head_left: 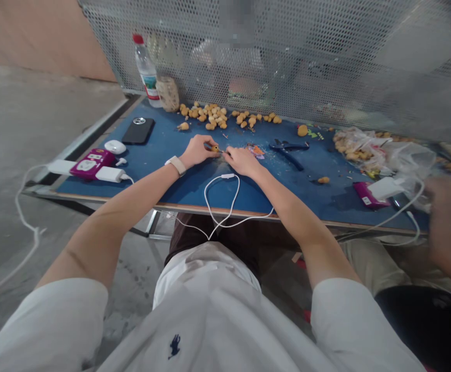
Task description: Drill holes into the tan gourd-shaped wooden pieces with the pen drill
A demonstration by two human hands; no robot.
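White shirt point(210, 330), navy embroidered logo point(174, 346). Over the blue bench point(163, 135), left hand point(197, 151) and right hand point(241, 161) reach forward, both grips closed on a small orange piece point(215, 149) between them.

On the blue desk point(163, 150), the left hand point(197, 151), with a white watch point(176, 165) on the wrist, pinches a small orange piece point(215, 149), and the right hand point(243, 161) is very close to it. Many small orange-brown lumps point(210, 114) lie in a line behind the hands. Pliers point(288, 150) lie on the right side, and a black phone point(138, 130) lies on the left side. At the right edge, the hand of another person point(448, 217) is near a plastic bag point(404, 160).
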